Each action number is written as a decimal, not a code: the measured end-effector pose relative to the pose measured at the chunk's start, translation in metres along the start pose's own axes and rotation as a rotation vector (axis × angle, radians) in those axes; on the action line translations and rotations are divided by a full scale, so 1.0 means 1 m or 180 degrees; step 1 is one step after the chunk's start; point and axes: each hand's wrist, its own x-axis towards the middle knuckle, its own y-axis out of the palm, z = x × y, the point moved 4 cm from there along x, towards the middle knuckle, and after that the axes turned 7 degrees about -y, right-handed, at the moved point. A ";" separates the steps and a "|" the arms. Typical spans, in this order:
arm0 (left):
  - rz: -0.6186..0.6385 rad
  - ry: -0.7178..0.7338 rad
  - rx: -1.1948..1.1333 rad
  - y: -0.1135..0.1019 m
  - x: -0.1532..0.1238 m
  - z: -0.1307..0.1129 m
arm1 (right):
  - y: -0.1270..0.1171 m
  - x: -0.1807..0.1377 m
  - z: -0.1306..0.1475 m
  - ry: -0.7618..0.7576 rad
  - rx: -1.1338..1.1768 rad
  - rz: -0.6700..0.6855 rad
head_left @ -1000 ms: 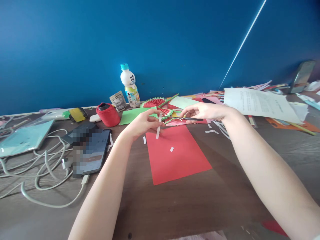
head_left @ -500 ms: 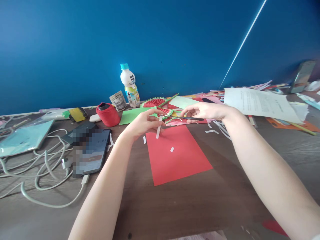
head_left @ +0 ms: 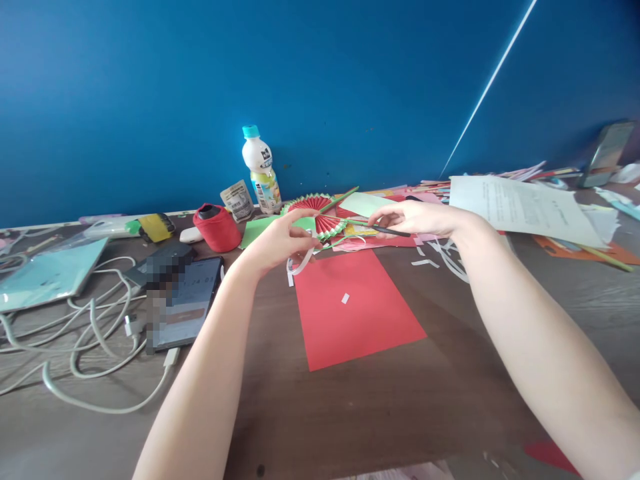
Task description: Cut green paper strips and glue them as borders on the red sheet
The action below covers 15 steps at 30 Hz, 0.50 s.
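Note:
My left hand [head_left: 290, 239] is above the far left corner of a red paper sheet [head_left: 360, 327]. Its fingers pinch a thin white strip [head_left: 300, 265] that curls down beside the sheet. My right hand [head_left: 403, 219] grips a slim tool with a dark handle [head_left: 393, 231]; its thin end points left toward my left hand, and I cannot make out its exact kind. A small white piece [head_left: 345, 299] lies on the red sheet. Behind the hands sits a pleated red and green paper fan [head_left: 327, 223], partly covered by the fingers.
Left are a phone [head_left: 190, 307] with white cables [head_left: 90, 333], a red roll [head_left: 219, 230] and a bottle [head_left: 263, 173] by the blue wall. Green paper [head_left: 255, 230] lies behind my left hand. Right are white strip scraps [head_left: 447, 257] and a printed sheet [head_left: 520, 207].
The white strip, hanging straight before, now curls to the left under my left hand. My left hand has shifted slightly left, and the dark-handled tool tilts more.

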 end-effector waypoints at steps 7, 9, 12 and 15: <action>-0.0260 -0.0815 0.1294 -0.015 0.008 0.029 | -0.004 0.002 -0.045 0.0808 -0.0520 -0.0208; -0.0253 -0.0990 0.1470 -0.016 0.010 0.037 | -0.001 0.001 -0.049 0.1124 -0.0578 -0.0157; -0.0272 -0.1101 0.1653 -0.016 0.012 0.044 | 0.003 -0.002 -0.042 0.1453 -0.0742 0.0017; -0.0391 -0.1107 0.1927 -0.018 0.013 0.047 | 0.007 -0.002 -0.032 0.1566 -0.0971 0.0147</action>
